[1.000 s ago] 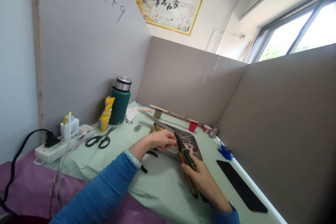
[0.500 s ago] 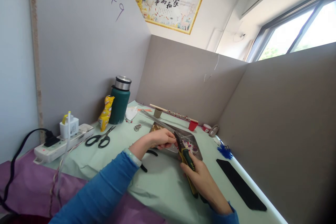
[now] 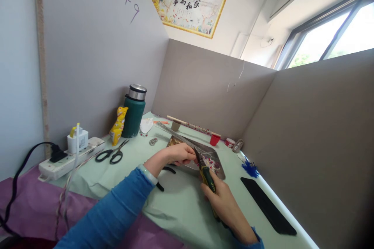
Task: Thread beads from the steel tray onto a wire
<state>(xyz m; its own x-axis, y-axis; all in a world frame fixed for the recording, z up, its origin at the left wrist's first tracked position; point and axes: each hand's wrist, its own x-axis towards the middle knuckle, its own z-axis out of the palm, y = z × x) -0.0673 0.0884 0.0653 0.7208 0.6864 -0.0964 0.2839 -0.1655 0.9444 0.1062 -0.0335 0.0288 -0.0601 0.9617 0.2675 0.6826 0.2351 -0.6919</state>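
My left hand [image 3: 182, 153] is closed in a pinch above the near side of a metal tray [image 3: 222, 172]. What its fingertips hold is too small to make out. My right hand [image 3: 223, 198] is wrapped round a pair of pliers [image 3: 207, 176] with green and yellow handles. The jaws of the pliers meet the fingertips of my left hand. Red, white and clear beads [image 3: 210, 162] lie in the tray below. Thin metal wires [image 3: 172, 132] stretch across the tray's far left part. Under my left wrist, the black handles of another tool [image 3: 160, 186] show partly.
Scissors [image 3: 112, 155], a power strip [image 3: 52, 169], a green bottle [image 3: 134, 116] and a yellow packet [image 3: 119, 124] stand or lie on the left. Farther back is a red cup [image 3: 214, 139]. A black flat strip [image 3: 267, 206] lies on the right, near a blue tassel [image 3: 249, 168].
My right hand has squeezed the plier handles closer together, and the lower handle shows less. My left hand keeps its pinch at the jaws.
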